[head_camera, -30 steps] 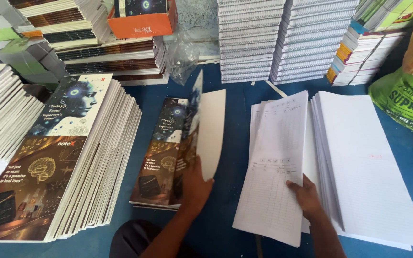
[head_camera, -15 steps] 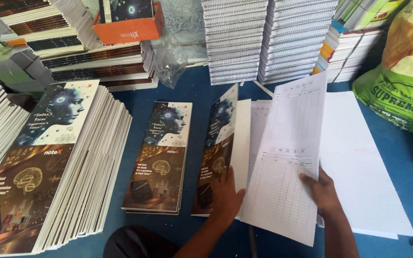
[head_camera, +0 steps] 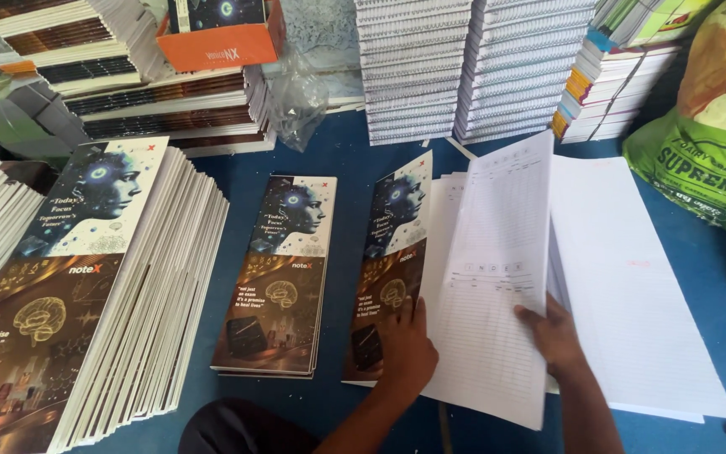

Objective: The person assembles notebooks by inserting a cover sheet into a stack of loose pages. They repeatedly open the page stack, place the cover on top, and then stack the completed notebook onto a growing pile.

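Blue table [head_camera: 363, 151]: ruled sheets [head_camera: 497, 277] lengthwise away, tilted left.

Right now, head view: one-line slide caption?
Left hand presses a printed cover sheet while right hand lifts ruled pages on a blue table.

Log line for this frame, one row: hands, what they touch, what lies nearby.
left hand: pressing printed cover | right hand: lifting ruled sheets | nearby: white paper stack, cover pile on blue table
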